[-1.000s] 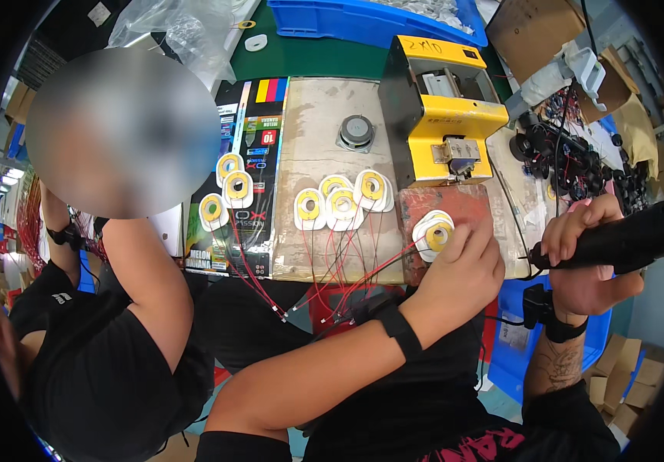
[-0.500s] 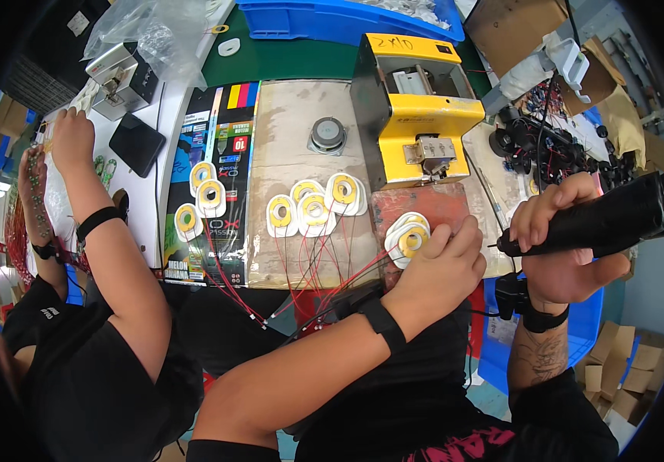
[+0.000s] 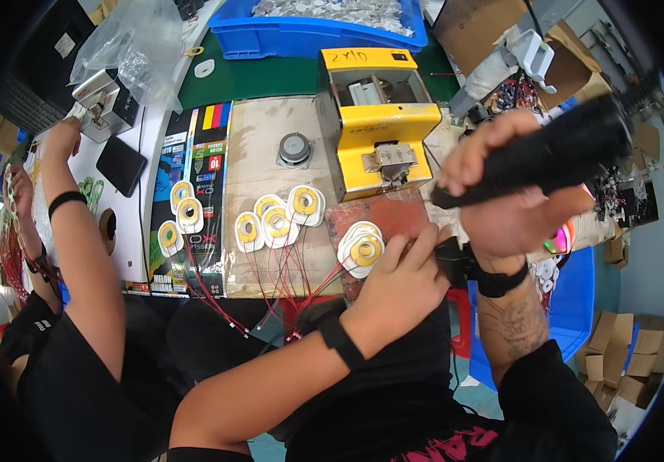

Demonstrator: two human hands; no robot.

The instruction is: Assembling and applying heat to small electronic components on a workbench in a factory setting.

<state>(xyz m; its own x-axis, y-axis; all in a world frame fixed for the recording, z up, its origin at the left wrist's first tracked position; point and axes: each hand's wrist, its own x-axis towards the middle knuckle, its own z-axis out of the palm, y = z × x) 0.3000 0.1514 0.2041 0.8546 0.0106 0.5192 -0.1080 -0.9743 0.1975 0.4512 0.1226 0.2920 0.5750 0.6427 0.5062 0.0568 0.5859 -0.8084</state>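
My right hand (image 3: 501, 185) is wrapped round a black electric screwdriver (image 3: 547, 158), blurred by motion, its nose pointing left near the yellow machine (image 3: 382, 123). My left hand (image 3: 405, 277) is over a reddish block (image 3: 378, 208), beside a stack of white plastic pieces with yellow rings (image 3: 359, 250). Its fingers are bent, and whatever lies between the tips is hidden. More white pieces with yellow rings (image 3: 278, 222) and red wires (image 3: 293, 281) lie to the left. A round dark speaker (image 3: 296, 148) sits behind them.
Another person's hand (image 3: 62, 140) works at the left, near a small metal device (image 3: 105, 108) and a black flat box (image 3: 122, 165). A blue bin of white parts (image 3: 232, 38) stands at the back. Another blue bin (image 3: 578, 308) is at lower right, past my right forearm.
The view has shifted, so the table items appear further left and slightly lower. My right hand has lifted the screwdriver upward, away from my left hand. My left hand stays by the stack.
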